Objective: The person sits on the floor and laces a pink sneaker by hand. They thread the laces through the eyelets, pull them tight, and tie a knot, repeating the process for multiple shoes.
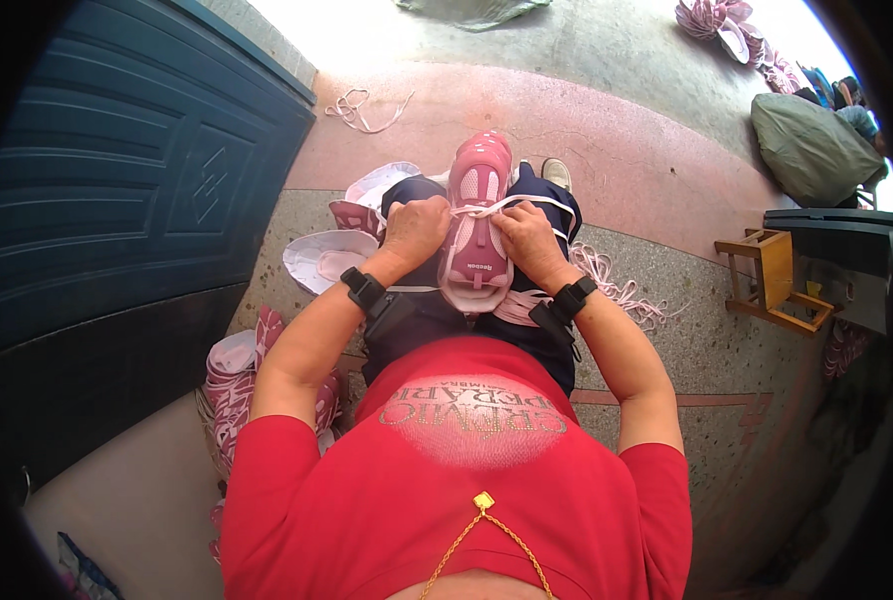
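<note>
A pink shoe (pixel 477 225) lies on the lap, toe toward 12 o'clock. The left hand (pixel 417 228) grips its 9 o'clock side; the right hand (pixel 529 238) at 3 o'clock pinches a white lace (pixel 527 200). A wooden stool (pixel 772 280) stands far at 3 o'clock.

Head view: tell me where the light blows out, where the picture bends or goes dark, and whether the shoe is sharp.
Head view: the ground at the top edge is washed out to white; the dark door bows with the fisheye and the corners fall to black; the pink shoe, held by the left hand and right hand, is evenly lit and sharp; a pale glare patch sits on the red shirt.
</note>
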Demonstrator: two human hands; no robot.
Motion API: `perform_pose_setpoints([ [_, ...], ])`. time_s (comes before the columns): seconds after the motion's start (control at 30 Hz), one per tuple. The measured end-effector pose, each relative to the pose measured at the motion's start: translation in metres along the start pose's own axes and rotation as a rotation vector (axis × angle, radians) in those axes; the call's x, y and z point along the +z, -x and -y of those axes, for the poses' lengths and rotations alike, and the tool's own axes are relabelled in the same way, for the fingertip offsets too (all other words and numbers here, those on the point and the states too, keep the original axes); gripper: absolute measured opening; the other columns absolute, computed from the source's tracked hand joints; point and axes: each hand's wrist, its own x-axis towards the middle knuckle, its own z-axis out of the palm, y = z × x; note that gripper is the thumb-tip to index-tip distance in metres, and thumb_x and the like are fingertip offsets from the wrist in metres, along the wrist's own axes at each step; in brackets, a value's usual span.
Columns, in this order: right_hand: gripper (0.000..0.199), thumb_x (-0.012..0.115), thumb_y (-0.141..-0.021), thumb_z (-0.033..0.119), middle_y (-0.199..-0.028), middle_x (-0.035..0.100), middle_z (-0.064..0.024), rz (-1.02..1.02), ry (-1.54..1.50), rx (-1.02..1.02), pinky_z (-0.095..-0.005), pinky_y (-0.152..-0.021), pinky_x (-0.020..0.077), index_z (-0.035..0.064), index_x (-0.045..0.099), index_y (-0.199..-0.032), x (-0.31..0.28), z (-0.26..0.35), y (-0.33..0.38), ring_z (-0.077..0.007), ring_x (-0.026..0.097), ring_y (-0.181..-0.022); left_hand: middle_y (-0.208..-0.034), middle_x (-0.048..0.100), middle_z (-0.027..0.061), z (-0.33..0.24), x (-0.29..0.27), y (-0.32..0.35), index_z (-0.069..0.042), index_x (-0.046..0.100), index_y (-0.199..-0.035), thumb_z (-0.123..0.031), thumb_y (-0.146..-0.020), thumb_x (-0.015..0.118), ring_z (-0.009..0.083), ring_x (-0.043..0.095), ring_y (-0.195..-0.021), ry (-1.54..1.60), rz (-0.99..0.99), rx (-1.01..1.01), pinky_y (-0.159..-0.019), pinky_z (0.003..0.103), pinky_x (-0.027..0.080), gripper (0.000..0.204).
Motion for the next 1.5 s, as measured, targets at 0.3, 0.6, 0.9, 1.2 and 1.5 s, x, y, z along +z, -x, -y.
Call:
perform_pose_setpoints([
  [0.3,0.023,0.056,-0.077,0.008,-0.091,0.064,-0.0091,0.129,0.123,-0.07,-0.0354,-0.083,0.0451,0.0039,0.065,-0.097,-0.009,0.003,-0.006,-0.025,0.058,-0.094,-0.073,0.062,0.019,-0.002,0.011,-0.003,-0.003,0.063,-0.078,-0.019,-0.087,0.054,0.038,0.061,-0.074,0.055,-0.091,0.064,-0.066,0.048,0.047,0.02],
  [0.6,0.015,0.055,-0.075,0.013,-0.08,0.065,-0.0081,0.204,0.339,-0.271,-0.0341,-0.08,0.045,0.0033,0.065,-0.08,-0.01,0.002,-0.017,-0.0217,0.059,-0.086,-0.078,0.064,0.0228,0.004,0.025,-0.014,-0.002,0.064,-0.078,-0.023,-0.085,0.055,0.0407,0.062,-0.078,0.126,0.107,-0.142,-0.071,0.05,0.048,0.024],
  [0.9,0.017,0.054,-0.077,0.013,-0.089,0.061,-0.0059,0.174,0.29,-0.161,-0.0346,-0.083,0.044,0.0079,0.062,-0.091,-0.009,0.0,-0.011,-0.0215,0.057,-0.09,-0.088,0.064,0.0073,-0.032,-0.009,0.016,-0.011,0.066,-0.094,-0.033,-0.079,0.065,0.0276,0.055,-0.088,-0.284,-0.015,0.089,-0.068,0.043,0.043,0.026],
  [1.2,0.02,0.061,-0.071,0.007,-0.093,0.058,-0.0057,-0.185,-0.09,-0.172,-0.0365,-0.081,0.0415,0.009,0.058,-0.09,-0.02,0.045,0.025,-0.0248,0.054,-0.095,-0.081,0.066,0.0124,-0.005,0.001,-0.001,-0.006,0.07,-0.079,-0.025,-0.079,0.065,0.031,0.057,-0.079,0.106,-0.009,0.103,-0.075,0.038,0.044,0.019],
  [1.5,0.006,0.057,-0.086,0.005,-0.09,0.064,-0.0102,-0.384,-0.362,0.198,-0.0375,-0.078,0.045,0.007,0.059,-0.091,-0.017,0.043,0.032,-0.0273,0.06,-0.088,-0.073,0.061,0.0138,-0.035,0.001,-0.045,-0.004,0.059,-0.073,-0.02,-0.076,0.065,0.0315,0.058,-0.084,-0.247,0.04,0.313,-0.071,0.041,0.047,0.017],
])
